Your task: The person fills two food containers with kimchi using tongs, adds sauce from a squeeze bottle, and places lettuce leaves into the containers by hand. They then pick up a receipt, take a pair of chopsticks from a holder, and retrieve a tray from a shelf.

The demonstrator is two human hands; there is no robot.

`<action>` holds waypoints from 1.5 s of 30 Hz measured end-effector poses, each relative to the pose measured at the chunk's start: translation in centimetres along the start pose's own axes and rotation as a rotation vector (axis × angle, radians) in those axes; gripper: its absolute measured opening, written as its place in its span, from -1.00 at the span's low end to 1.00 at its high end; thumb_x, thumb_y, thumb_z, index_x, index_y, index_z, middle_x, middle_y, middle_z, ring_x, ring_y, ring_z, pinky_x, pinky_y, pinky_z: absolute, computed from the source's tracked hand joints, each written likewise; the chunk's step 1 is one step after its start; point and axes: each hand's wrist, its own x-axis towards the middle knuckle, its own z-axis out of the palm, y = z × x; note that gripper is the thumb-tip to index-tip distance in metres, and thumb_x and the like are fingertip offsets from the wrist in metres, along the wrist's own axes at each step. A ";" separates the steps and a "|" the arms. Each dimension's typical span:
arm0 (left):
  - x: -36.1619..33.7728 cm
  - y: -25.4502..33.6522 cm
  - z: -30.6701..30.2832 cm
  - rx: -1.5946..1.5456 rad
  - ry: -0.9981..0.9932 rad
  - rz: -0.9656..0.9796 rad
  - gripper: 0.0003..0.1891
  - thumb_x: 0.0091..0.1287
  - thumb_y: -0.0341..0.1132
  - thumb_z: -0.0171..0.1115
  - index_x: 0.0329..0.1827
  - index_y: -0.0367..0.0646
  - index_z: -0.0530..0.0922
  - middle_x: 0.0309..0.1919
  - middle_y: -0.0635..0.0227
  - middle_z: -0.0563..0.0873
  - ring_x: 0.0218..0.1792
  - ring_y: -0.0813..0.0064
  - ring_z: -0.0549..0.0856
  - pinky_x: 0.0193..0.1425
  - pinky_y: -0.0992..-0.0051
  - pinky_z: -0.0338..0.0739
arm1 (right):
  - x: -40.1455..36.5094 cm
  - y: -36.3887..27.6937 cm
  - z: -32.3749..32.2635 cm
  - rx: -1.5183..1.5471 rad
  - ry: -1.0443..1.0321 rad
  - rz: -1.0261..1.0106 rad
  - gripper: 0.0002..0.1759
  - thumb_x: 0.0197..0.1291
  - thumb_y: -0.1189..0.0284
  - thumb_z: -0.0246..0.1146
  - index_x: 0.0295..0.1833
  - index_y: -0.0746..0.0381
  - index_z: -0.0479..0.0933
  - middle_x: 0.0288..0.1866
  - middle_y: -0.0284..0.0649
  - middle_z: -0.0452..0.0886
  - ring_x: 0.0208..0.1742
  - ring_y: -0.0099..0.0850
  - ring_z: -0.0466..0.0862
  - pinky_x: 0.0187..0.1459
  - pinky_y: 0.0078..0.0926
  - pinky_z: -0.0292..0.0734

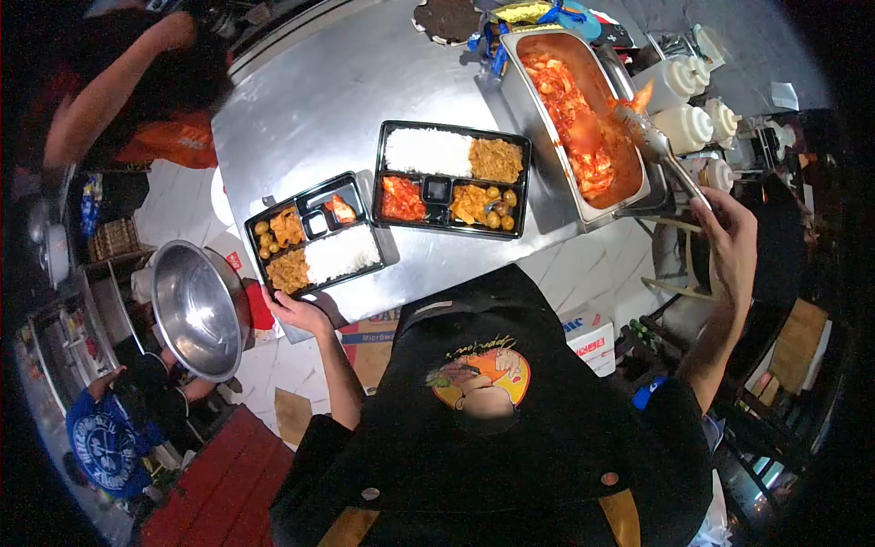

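Right hand (729, 235): fingers wrapped round the handle end of metal tongs (679, 173), firm grip as far as we can see. Tong tips are over the right rim of the deep steel pan (597, 215), with a clump of red cabbage (643, 95) at the tips. Can't tell how tightly the tips pinch it.

Left hand (301, 313): at the lower-left corner of the left-side tray (339, 283), fingers against its edge, hand partly curled. We can't tell whether it's pinching the rim or just steadying it.

Tray positions: both black, divided, flat on the steel table (310, 118). The left-side tray sits turned at the near-left edge of the table; the right-side tray (437, 190) is just beside it, between it and the pan.

Left-side contents: white rice (342, 254) lower right, brown shredded food (288, 271) lower left, small round pieces with orange food upper left, a little red cabbage upper right. Right-side contents: rice upper left, brown food upper right, red cabbage lower left, orange food and round pieces lower right.

Pan holds more red cabbage in red sauce. Squeeze bottles (684, 129) stand right of it. We have a black apron (565, 428) on. A co-worker's arm (114, 91) shows upper left; a big metal bowl (196, 310) is off the table's left side.
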 end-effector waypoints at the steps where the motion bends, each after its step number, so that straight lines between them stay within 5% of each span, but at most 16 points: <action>1: 0.1 0.0 -0.1 0.013 -0.005 0.005 -0.55 0.54 -0.26 -0.08 0.33 -0.45 0.36 0.28 -0.05 0.48 0.28 0.11 0.46 0.41 0.27 0.23 | -0.2 -0.5 -0.4 0.000 0.001 -0.006 -0.76 0.26 0.43 0.33 -0.08 0.40 0.63 -0.37 -0.38 0.62 -0.36 -0.65 0.49 -0.30 -0.66 0.40; 7: 0.5 -1.8 -0.2 0.112 -0.009 0.094 -0.55 0.53 -0.25 -0.08 0.32 -0.45 0.37 0.28 -0.08 0.48 0.29 0.07 0.44 0.43 0.23 0.20 | -1.2 -5.5 -0.5 -0.018 0.072 -0.147 -0.75 0.25 0.44 0.35 -0.02 0.35 0.63 -0.29 -0.39 0.63 -0.32 -0.65 0.48 -0.28 -0.70 0.35; 12: 0.4 -0.7 -0.4 -0.001 0.005 0.003 -0.54 0.51 -0.23 -0.05 0.31 -0.42 0.37 0.27 -0.04 0.47 0.31 0.08 0.42 0.44 0.24 0.19 | -1.9 -12.5 3.7 -0.052 -0.128 -0.231 -0.74 0.24 0.46 0.34 0.00 0.34 0.63 -0.19 -0.28 0.68 -0.20 -0.57 0.58 -0.09 -0.63 0.46; 14: 0.4 -1.5 -0.3 -0.011 0.004 -0.018 -0.54 0.51 -0.23 -0.05 0.33 -0.40 0.35 0.27 -0.02 0.47 0.30 0.09 0.42 0.42 0.25 0.20 | -1.1 -13.5 6.6 -0.057 -0.188 -0.428 -0.74 0.19 0.48 0.37 -0.01 0.34 0.64 -0.16 -0.22 0.71 -0.13 -0.50 0.63 0.00 -0.56 0.48; 19: 0.3 -1.0 -0.4 -0.079 -0.002 -0.044 -0.56 0.52 -0.24 -0.05 0.32 -0.37 0.35 0.21 0.00 0.48 0.24 0.12 0.44 0.39 0.24 0.21 | -1.5 -17.9 16.7 0.011 -0.368 -0.555 -0.72 0.17 0.41 0.40 -0.07 0.36 0.64 -0.30 -0.11 0.71 -0.27 -0.45 0.68 -0.18 -0.50 0.52; 23: 0.6 -0.6 -0.7 -0.016 -0.012 -0.038 -0.57 0.49 -0.30 -0.03 0.34 -0.35 0.34 0.23 -0.01 0.48 0.27 0.06 0.41 0.41 0.19 0.17 | -0.9 -16.3 25.7 -0.165 -0.321 -0.831 -0.76 0.14 0.35 0.39 -0.18 0.29 0.66 -0.28 -0.01 0.69 -0.28 -0.12 0.69 -0.20 -0.28 0.56; 31: 0.9 -0.6 -1.3 0.033 -0.073 -0.042 -0.54 0.49 -0.28 -0.05 0.36 -0.36 0.31 0.26 -0.07 0.43 0.30 0.01 0.38 0.43 0.16 0.14 | -2.4 -17.8 29.9 -0.637 -0.347 -0.883 -0.72 0.16 0.28 0.34 -0.10 0.22 0.64 -0.23 -0.06 0.67 -0.24 -0.03 0.67 -0.22 -0.17 0.54; 33: 0.8 -0.6 -1.3 0.033 -0.081 -0.052 -0.54 0.49 -0.27 -0.06 0.36 -0.36 0.31 0.26 -0.07 0.43 0.30 0.00 0.37 0.43 0.14 0.13 | -3.8 -21.8 27.8 -0.694 -0.450 -0.694 -0.73 0.15 0.29 0.34 -0.08 0.19 0.63 -0.22 -0.10 0.68 -0.21 -0.06 0.67 -0.20 -0.17 0.55; 45: 0.9 -0.7 -1.5 0.026 -0.111 -0.061 -0.49 0.46 -0.23 -0.02 0.38 -0.35 0.28 0.28 -0.07 0.42 0.32 -0.03 0.34 0.42 0.06 0.08 | -4.2 -23.3 29.1 -0.613 -0.345 -0.709 -0.85 0.18 0.33 0.30 -0.26 0.18 0.65 -0.33 -0.10 0.67 -0.29 -0.07 0.67 -0.26 -0.18 0.55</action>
